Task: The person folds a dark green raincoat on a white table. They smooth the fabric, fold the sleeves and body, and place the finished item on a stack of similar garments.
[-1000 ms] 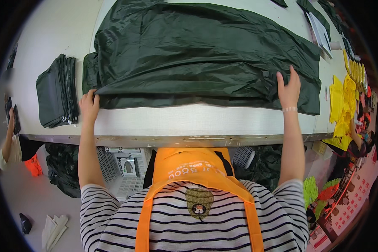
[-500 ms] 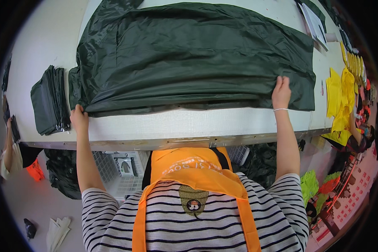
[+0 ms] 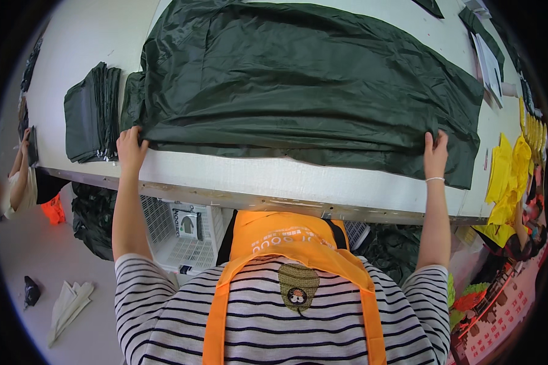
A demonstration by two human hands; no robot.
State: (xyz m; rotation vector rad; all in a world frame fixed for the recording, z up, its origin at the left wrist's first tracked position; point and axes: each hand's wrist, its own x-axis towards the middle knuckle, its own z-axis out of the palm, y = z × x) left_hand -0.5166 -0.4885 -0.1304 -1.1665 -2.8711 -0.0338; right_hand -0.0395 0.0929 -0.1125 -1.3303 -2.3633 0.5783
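A dark green, thin shiny garment [image 3: 298, 85] lies spread and creased across the white table, its long near edge running close to the table's front. At its near left corner, my left hand [image 3: 131, 151] has its fingers closed on the fabric, the thumb lying a little apart. My right hand [image 3: 435, 157], with a thin white band at the wrist, pinches the near edge toward the right end. The cloth between both hands lies in long, roughly parallel folds. Left of the garment rests a stack of folded dark green pieces [image 3: 91, 115].
White sheets [image 3: 488, 70] lie at the far right, above yellow garments [image 3: 502, 173]. Below the table edge [image 3: 274, 204] stand a white plastic crate [image 3: 201, 243] and dark bundled fabric [image 3: 94, 222]. A co-worker's arm [image 3: 22, 167] shows at far left, another person at right.
The whole view has turned and shifted, so the table and garment appear farther right and tilted. Both hands remain at the garment's near edge; the fabric looks little changed.
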